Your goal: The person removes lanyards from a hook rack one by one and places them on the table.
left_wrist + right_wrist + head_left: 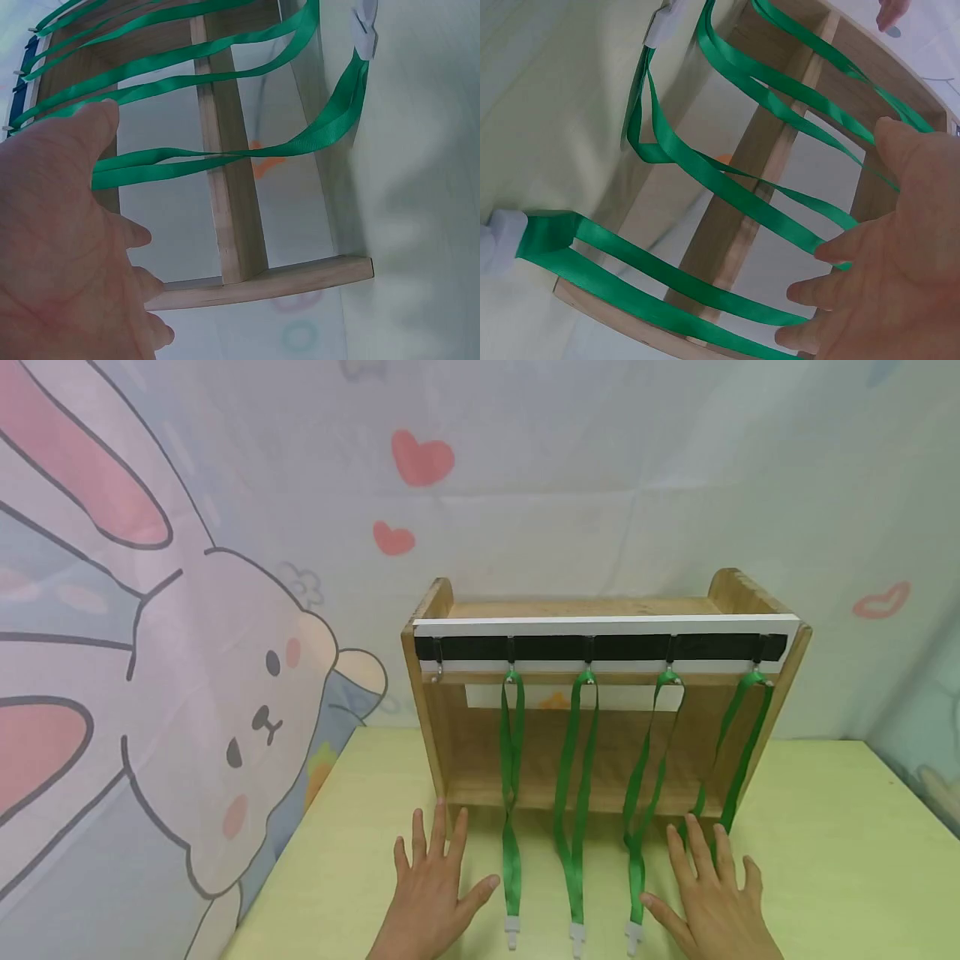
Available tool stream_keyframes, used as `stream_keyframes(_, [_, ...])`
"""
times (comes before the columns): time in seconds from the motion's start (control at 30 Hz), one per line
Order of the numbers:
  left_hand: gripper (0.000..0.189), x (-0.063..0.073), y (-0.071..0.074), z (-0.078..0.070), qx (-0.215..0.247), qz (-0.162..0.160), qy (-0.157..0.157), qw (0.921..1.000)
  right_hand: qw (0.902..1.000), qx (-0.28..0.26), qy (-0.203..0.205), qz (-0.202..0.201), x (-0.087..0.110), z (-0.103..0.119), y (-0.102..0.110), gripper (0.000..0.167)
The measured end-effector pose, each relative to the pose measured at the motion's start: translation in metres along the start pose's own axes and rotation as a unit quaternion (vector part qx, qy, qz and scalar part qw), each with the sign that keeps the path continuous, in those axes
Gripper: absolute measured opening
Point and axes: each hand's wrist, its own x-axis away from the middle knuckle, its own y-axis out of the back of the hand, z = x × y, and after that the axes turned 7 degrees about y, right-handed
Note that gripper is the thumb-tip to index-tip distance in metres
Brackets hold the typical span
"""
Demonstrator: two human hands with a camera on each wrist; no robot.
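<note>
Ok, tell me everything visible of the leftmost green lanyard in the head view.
The green lanyard is a flat, fabric-looking strap looped over the second hook from the left. Its two strands meet in a twist, then run together to a white, plastic-looking clip. It hangs ungripped before the wooden rack, beside the left hand.

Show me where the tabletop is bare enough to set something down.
The yellow table is bare right of the wooden rack and right hand, and left of the left hand. Between the hands it is crowded: green lanyards hang there.
</note>
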Motion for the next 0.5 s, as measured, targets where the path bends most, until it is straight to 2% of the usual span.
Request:
stream_keyframes(0.27, [0.089, -0.006, 0.005, -0.001, -0.001, 0.003, 0.001, 1.0000, 0.9998, -0.008, 0.011, -0.016, 0.001, 0.001, 0.006, 0.085])
stream_keyframes(0.4, [0.088, -0.008, 0.010, -0.001, 0.007, 0.005, -0.004, 1.0000, 0.9999, -0.016, -0.004, -0.005, 0.001, 0.001, 0.013, 0.085])
stream_keyframes(0.5, [0.087, -0.009, 0.013, -0.002, 0.016, 0.010, -0.011, 0.9998, 0.9995, -0.025, -0.005, -0.020, 0.001, 0.002, 0.019, 0.084])
